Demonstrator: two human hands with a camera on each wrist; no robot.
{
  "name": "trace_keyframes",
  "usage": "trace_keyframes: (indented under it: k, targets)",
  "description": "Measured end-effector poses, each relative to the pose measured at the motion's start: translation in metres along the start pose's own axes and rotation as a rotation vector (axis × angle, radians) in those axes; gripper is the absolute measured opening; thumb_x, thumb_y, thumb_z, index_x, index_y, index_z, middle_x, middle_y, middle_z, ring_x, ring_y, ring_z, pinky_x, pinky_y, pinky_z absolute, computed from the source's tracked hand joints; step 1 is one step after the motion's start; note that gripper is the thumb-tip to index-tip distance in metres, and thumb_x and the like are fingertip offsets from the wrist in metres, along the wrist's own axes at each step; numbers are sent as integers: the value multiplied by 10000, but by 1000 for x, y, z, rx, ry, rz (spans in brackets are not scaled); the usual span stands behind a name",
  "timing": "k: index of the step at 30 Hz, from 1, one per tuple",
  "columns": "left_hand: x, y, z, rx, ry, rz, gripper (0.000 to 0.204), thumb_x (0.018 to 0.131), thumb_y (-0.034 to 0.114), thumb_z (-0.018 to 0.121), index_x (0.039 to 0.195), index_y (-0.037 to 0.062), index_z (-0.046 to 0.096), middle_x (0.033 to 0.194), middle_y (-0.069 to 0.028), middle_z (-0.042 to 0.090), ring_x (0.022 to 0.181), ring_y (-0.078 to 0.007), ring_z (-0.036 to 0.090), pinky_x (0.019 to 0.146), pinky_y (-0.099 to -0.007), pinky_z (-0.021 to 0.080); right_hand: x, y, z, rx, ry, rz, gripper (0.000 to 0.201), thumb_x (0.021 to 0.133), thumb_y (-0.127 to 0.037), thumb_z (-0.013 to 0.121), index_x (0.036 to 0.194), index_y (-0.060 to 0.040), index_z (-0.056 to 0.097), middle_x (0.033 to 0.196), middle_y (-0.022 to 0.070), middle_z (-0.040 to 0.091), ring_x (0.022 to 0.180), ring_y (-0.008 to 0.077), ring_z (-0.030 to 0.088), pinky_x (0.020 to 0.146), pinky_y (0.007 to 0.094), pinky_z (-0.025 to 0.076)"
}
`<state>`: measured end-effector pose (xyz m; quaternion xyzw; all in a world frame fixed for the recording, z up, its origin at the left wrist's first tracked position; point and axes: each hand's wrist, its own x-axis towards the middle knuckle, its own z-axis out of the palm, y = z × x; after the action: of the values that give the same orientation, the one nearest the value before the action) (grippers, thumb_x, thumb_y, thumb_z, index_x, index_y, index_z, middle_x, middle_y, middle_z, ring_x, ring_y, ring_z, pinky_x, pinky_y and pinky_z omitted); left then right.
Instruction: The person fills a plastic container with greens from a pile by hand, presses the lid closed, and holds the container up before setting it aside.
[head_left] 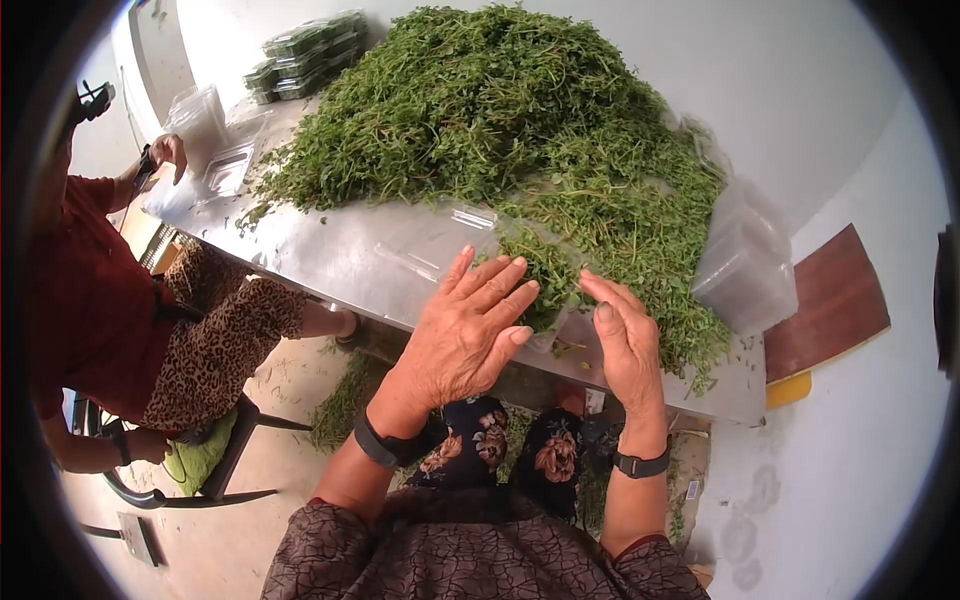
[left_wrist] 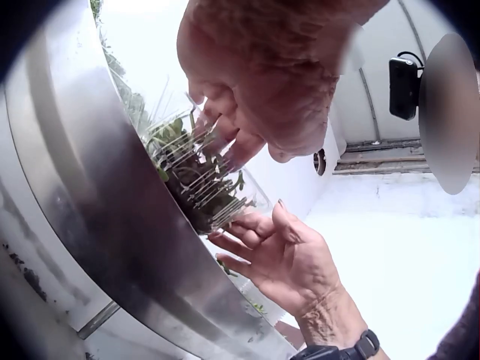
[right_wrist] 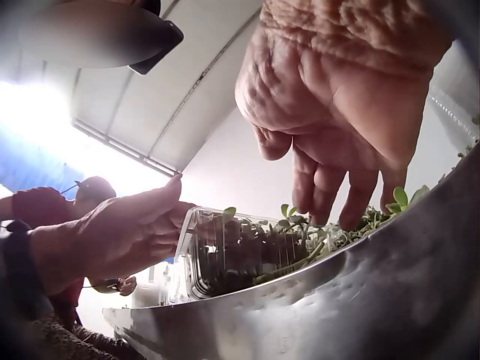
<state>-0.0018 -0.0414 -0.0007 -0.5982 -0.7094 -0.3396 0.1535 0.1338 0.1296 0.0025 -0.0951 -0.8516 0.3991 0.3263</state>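
Observation:
A clear plastic clamshell box (head_left: 550, 280) stuffed with green herbs lies at the near edge of the steel table (head_left: 330, 260). My left hand (head_left: 470, 320) lies flat on its lid, fingers straight and pressing down. My right hand (head_left: 620, 340) touches the box's right end with its fingers nearly straight. In the left wrist view the left hand (left_wrist: 262, 82) presses the box (left_wrist: 202, 187) from above, and the right hand (left_wrist: 289, 259) meets its end. From the right wrist, the right hand (right_wrist: 337, 135) reaches down to the herbs beside the box (right_wrist: 232, 255), with the left hand (right_wrist: 120, 232) on its other side.
A big pile of loose herbs (head_left: 500, 110) covers the table's middle and right. Stacked empty boxes (head_left: 745, 260) stand at the right end, packed boxes (head_left: 305, 50) at the far end. A seated person in red (head_left: 90, 300) handles clear boxes (head_left: 200, 120) at the left.

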Motion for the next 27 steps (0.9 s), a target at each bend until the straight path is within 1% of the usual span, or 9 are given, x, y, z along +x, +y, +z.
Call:
trace_keyframes:
  k: [2,8,12,16,18,19,23,25,27]
  targets:
    - [1,0,4,41,-87,-21,435,934,299,429,1255,38,560,1324,-158,522,1268,-334,442,1138,-501,196,-1,-3,2,-57,5,-31,326,956,-253,501,1151,-22,625,1186,134,623,1154,313,530,1053,416,327]
    - [7,5,4,70,-124,-34,446,938,312,423,1246,23,564,1283,-165,549,1245,-335,461,1127,-494,223,7,-18,14,-460,-79,-233,305,923,-261,535,1072,-26,661,1114,137,658,1178,325,508,1090,482,251]
    - [6,3,4,38,-70,3,404,921,287,483,1168,-14,589,1243,-189,555,1198,-356,482,1096,-494,266,9,-15,16,-429,-87,-223,312,922,-272,537,1056,-24,669,1093,138,666,1187,328,501,1090,493,246]
    - [3,-1,-5,-77,-10,-12,393,916,265,495,1186,-7,582,1284,-192,530,1220,-357,467,1103,-496,261,9,-12,2,-349,-58,-221,337,943,-288,508,1092,-25,657,1145,135,646,1192,318,498,1092,472,251]
    - [7,-2,-11,-54,56,-32,453,954,320,390,1222,6,575,1343,-173,505,1263,-360,448,1114,-501,250,11,-9,-4,-250,107,-152,366,962,-304,476,1149,-32,634,1211,130,614,1202,310,488,1084,441,274]
    - [9,-2,-12,-29,42,-20,457,963,322,371,1245,19,564,1366,-168,484,1282,-354,428,1120,-497,238,11,-6,-6,-272,102,-109,387,972,-313,461,1197,-34,608,1248,125,591,1210,317,477,1064,417,311]
    - [16,1,-1,5,-12,9,473,966,342,366,1276,34,545,1387,-163,463,1307,-350,400,1132,-495,205,18,3,-1,-200,90,6,400,981,-326,445,1202,-32,604,1238,123,597,1214,329,469,1044,413,338]
    - [17,1,7,37,-106,-1,478,960,353,383,1292,45,536,1401,-161,447,1322,-338,384,1140,-492,175,20,6,2,-125,69,104,403,987,-330,436,1202,-32,603,1241,122,595,1215,334,467,1035,411,351]
    - [18,1,11,67,-144,-10,476,958,357,389,1282,43,544,1387,-165,463,1316,-334,392,1139,-495,175,23,3,5,-182,44,68,401,988,-329,433,1189,-29,608,1241,125,594,1216,335,467,1041,421,341]
